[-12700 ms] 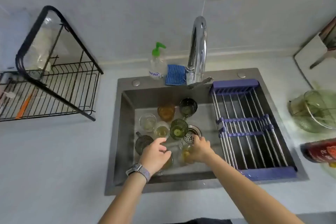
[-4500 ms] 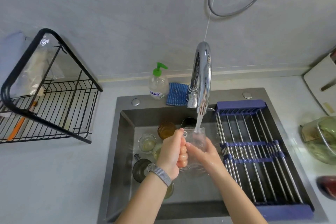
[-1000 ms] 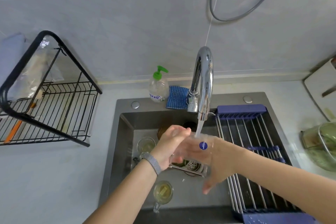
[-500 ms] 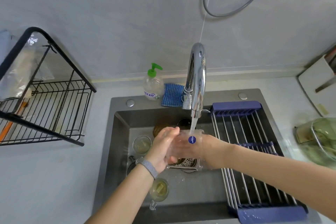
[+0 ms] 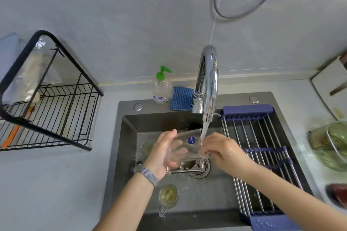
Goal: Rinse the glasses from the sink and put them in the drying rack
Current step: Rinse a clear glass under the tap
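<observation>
A clear square glass (image 5: 185,148) with a round blue sticker is held over the dark sink (image 5: 124,137), tilted under the running stream from the chrome tap (image 5: 208,80). My left hand (image 5: 161,154) grips its left side and base. My right hand (image 5: 223,152) holds its right edge, where the water lands. Below, a glass mug with yellowish liquid (image 5: 168,196) stands on the sink floor. Another glass (image 5: 147,147) shows behind my left hand. The black wire drying rack (image 5: 56,110) stands on the counter at the left.
A blue roll-up rack (image 5: 262,155) spans the sink's right half. A soap bottle with a green pump (image 5: 161,88) and a blue cloth (image 5: 181,98) sit behind the sink. A green glass bowl (image 5: 332,144) and a white board (image 5: 332,84) are on the right counter.
The glass has turned in my hands under the stream, the sticker now facing up. My right hand has shifted from behind the glass to its right edge.
</observation>
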`<state>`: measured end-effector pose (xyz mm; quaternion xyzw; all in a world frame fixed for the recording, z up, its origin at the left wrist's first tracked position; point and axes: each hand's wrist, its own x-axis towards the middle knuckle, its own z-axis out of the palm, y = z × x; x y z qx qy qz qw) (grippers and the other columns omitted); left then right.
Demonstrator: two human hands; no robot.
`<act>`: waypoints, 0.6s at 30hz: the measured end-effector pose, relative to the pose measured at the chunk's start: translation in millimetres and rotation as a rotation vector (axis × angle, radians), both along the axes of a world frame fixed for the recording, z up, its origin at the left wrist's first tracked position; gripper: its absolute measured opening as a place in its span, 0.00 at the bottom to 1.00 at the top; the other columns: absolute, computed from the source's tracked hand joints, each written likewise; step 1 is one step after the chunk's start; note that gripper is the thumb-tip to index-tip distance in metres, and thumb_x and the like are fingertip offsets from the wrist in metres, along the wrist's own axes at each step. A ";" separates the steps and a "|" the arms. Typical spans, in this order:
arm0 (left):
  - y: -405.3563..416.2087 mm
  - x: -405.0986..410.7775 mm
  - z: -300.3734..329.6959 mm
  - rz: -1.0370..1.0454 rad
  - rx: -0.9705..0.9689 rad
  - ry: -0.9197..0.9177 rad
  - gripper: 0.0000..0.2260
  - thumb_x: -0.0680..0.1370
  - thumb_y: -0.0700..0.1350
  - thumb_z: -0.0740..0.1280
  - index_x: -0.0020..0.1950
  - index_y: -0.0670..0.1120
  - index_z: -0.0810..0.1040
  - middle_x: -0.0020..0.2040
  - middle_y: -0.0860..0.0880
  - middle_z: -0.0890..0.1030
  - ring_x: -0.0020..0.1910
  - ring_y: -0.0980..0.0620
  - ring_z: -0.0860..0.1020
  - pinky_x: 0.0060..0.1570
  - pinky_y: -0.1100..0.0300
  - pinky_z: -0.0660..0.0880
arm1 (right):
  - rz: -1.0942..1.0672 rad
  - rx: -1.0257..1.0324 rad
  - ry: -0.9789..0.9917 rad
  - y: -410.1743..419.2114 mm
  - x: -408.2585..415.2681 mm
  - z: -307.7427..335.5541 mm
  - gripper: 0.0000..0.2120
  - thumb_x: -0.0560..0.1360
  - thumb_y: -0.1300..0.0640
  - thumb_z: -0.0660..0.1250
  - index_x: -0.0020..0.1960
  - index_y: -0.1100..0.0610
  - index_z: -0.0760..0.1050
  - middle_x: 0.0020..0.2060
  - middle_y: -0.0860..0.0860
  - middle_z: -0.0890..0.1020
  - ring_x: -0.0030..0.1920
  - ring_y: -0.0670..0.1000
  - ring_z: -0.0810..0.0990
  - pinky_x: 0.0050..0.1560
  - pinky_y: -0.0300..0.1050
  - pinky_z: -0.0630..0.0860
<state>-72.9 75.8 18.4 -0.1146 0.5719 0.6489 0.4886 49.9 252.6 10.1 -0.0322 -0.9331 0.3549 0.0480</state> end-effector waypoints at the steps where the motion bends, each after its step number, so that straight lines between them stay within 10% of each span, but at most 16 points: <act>1: -0.8 -0.3 2.7 -0.001 0.002 -0.017 0.15 0.78 0.54 0.66 0.57 0.45 0.74 0.51 0.46 0.82 0.37 0.48 0.83 0.20 0.66 0.66 | -0.173 -0.144 0.067 -7.0 4.5 1.4 0.07 0.74 0.59 0.65 0.49 0.50 0.79 0.50 0.45 0.82 0.53 0.42 0.79 0.53 0.44 0.80; 4: 4.5 3.8 8.7 -0.076 0.048 -0.064 0.13 0.79 0.53 0.63 0.51 0.45 0.80 0.42 0.46 0.82 0.30 0.52 0.81 0.25 0.65 0.68 | -0.468 -0.714 -0.215 -23.8 -6.3 4.0 0.30 0.62 0.48 0.81 0.60 0.50 0.72 0.54 0.46 0.79 0.54 0.46 0.79 0.54 0.49 0.80; 9: 15.7 10.0 7.0 -0.115 0.050 -0.054 0.13 0.79 0.52 0.65 0.61 0.48 0.72 0.54 0.44 0.81 0.38 0.47 0.80 0.23 0.63 0.70 | -0.598 -0.925 -0.484 -26.2 -27.3 13.3 0.05 0.76 0.64 0.70 0.46 0.56 0.81 0.41 0.54 0.84 0.36 0.49 0.84 0.32 0.38 0.80; 13: 12.7 0.2 -3.2 -0.096 0.046 -0.003 0.11 0.81 0.50 0.62 0.63 0.51 0.75 0.61 0.43 0.79 0.49 0.45 0.80 0.34 0.58 0.75 | -0.482 -1.220 -0.439 -27.3 -19.2 1.8 0.14 0.77 0.70 0.65 0.61 0.62 0.80 0.52 0.61 0.84 0.52 0.62 0.84 0.53 0.60 0.81; 18: 14.2 4.6 -7.9 -0.158 -0.002 -0.053 0.11 0.83 0.51 0.59 0.62 0.49 0.73 0.54 0.47 0.79 0.44 0.50 0.82 0.34 0.59 0.79 | -0.676 -0.566 -0.438 -26.2 -23.7 -10.7 0.03 0.72 0.59 0.75 0.43 0.52 0.85 0.41 0.53 0.86 0.39 0.55 0.85 0.41 0.55 0.84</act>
